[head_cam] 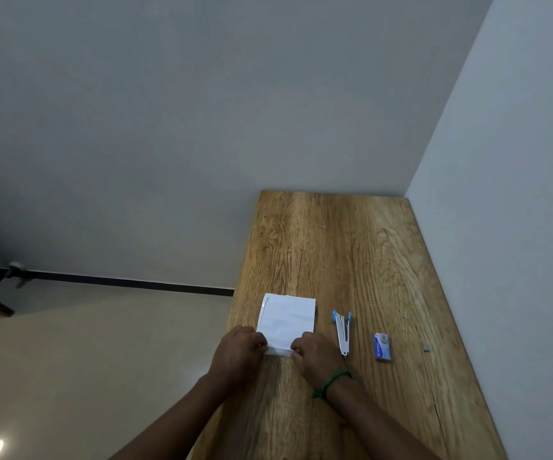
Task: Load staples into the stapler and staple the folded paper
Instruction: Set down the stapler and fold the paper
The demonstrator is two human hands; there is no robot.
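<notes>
Folded paper: left hand and right hand pinch its near edge. Stapler just right of right hand, staple box beyond. Risk: letting go, fold may spring open.

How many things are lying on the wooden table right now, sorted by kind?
folded paper: 1
stapler: 1
staple box: 1
small grey piece, possibly loose staples: 1
Total: 4
</notes>
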